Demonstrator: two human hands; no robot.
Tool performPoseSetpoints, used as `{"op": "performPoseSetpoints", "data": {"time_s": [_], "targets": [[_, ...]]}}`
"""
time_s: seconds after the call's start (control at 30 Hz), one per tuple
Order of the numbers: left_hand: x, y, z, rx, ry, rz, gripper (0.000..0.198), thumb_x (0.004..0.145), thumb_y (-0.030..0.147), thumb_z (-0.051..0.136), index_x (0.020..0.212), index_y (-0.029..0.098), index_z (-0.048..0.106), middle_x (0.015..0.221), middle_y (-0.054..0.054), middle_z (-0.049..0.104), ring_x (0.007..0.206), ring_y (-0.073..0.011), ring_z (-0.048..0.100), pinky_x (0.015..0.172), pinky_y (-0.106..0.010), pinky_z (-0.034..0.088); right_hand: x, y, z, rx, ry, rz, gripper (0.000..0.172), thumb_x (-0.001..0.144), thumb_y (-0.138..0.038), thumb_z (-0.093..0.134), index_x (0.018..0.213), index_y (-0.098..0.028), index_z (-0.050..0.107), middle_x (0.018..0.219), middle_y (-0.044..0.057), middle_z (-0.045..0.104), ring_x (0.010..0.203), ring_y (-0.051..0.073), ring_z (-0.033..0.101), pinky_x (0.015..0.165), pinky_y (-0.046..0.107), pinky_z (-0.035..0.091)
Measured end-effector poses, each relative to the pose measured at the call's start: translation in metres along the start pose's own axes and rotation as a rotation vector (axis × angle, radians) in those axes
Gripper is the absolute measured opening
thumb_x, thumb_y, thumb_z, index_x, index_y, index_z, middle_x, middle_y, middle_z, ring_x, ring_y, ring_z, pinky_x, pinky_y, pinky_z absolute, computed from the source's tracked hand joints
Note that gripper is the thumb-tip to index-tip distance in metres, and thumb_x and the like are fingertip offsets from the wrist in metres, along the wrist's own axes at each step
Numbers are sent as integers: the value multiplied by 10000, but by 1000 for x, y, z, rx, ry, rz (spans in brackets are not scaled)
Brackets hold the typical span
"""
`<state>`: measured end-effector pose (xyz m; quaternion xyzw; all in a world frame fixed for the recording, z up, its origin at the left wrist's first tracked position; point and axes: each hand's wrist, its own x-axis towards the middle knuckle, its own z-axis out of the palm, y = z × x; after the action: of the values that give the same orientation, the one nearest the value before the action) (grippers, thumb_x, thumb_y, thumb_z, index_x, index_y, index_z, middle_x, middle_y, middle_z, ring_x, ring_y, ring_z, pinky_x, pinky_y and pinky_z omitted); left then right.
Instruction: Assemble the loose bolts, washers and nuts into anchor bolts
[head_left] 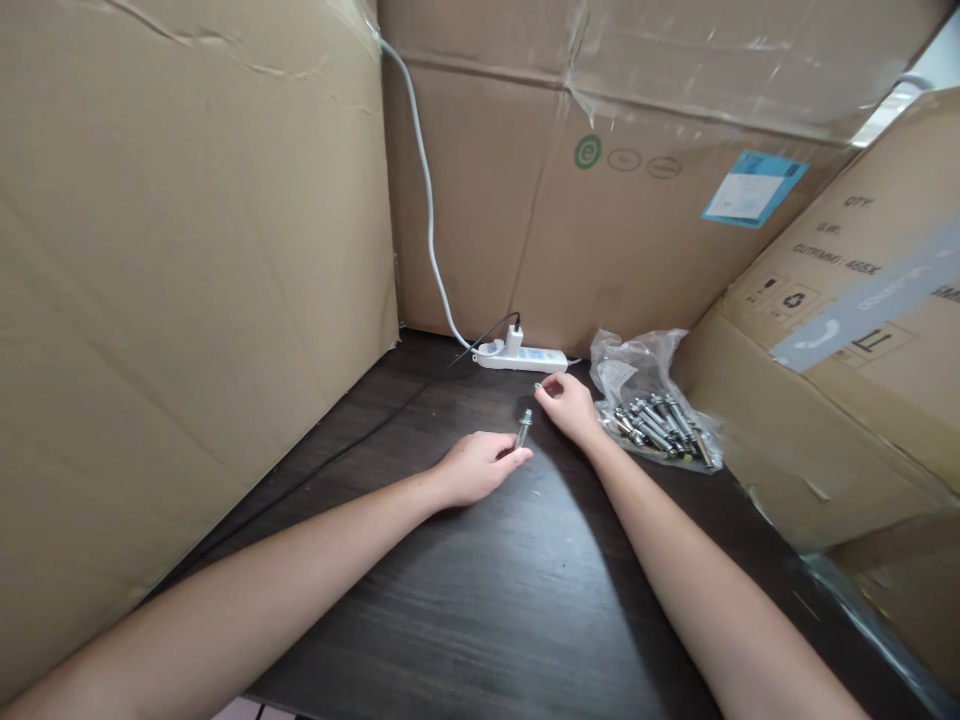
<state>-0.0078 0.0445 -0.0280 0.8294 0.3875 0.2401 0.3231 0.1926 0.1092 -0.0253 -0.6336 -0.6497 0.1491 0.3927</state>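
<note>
Fingers of the left hand (474, 470): thumb and fingertips pinching one metal bolt (524, 430) near its lower part, so from where I'm driving its bottom end is hidden.
Fingers of the right hand (571, 408): thumb and index closed on a small shiny piece (538, 386); too tiny on my feed to say if it's a nut, a washer or something else.
Bolt, where: just above the dark table (525, 610), about mid-view, short of the power strip (540, 360) and left of the clear plastic bag (622, 355).
Bolt, which way: long axis runs close to upright in my view, top tipped a bit right; the collared nut end points up and away from me. Can't tell how much of that is standing up versus leaning away.
Step in hand: looks like mid-handling of a single bolt and its small part, tbh can't tell if it's going on or just came off.
Next move: if it's going on, I'd say keep the left pinch firm and line the piece up with the bolt's axis.
Spare bolts (664, 425): in a loose pile in the bag, right beside my right wrist.
</note>
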Motion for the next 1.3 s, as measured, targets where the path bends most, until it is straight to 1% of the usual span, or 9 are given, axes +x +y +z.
{"op": "performPoseSetpoints", "data": {"time_s": [0.1,0.17,0.23,0.33,0.43,0.6,0.77,1.0,1.3], "targets": [[0,1,0,10,-2,19,400,920,465,392,724,162,564,693,9,587,639,-135,497,581,-227,320,-23,-17,-7,187,-114,16,296,782,-476,509,796,-191,585,626,-19,529,550,125,477,534,246,385],[0,2,0,49,-8,41,384,926,446,392,751,167,590,718,0,619,651,-142,522,585,-228,327,-45,-28,-12,534,-245,128,268,757,-462,550,786,-195,547,582,-39,484,480,102,404,452,223,297],[-1,3,1,119,-27,75,374,934,436,391,784,176,613,743,-9,648,661,-149,550,592,-231,337,-67,-35,-16,750,-298,211,245,731,-428,599,766,-197,526,583,-41,477,471,91,387,433,212,254],[-3,7,2,270,-68,159,363,931,436,414,790,180,629,768,-33,672,695,-171,592,619,-246,362,-93,-38,-23,866,-307,281,240,726,-414,625,758,-199,524,610,-39,497,480,88,411,439,211,267],[-4,10,3,392,-98,236,357,924,430,439,768,174,633,764,-55,679,702,-194,612,635,-271,384,-107,-36,-30,838,-291,283,238,730,-407,636,762,-195,533,641,-36,520,492,86,434,447,212,282],[-4,12,3,500,-130,281,358,934,427,425,809,176,647,755,-58,676,703,-203,619,651,-289,402,-110,-32,-34,763,-283,251,231,759,-405,618,781,-198,519,683,-30,548,505,86,456,460,214,304],[-4,13,3,508,-149,294,339,936,416,433,828,180,650,757,-54,670,714,-199,608,670,-291,398,-109,-25,-33,639,-303,161,218,807,-413,564,788,-203,505,674,-26,538,507,97,459,470,228,322],[-4,14,3,567,-174,315,364,940,424,420,773,173,624,722,-50,641,695,-193,580,662,-293,382,-114,-24,-36,440,-262,-5,202,867,-406,487,802,-215,489,686,-26,517,563,119,476,553,253,392],[-4,15,3,594,-171,309,367,950,436,398,767,185,592,718,-28,626,691,-183,571,649,-288,354,-115,-27,-41,230,-222,-138,217,918,-381,437,791,-211,481,666,-27,488,591,127,458,572,247,357]]}}
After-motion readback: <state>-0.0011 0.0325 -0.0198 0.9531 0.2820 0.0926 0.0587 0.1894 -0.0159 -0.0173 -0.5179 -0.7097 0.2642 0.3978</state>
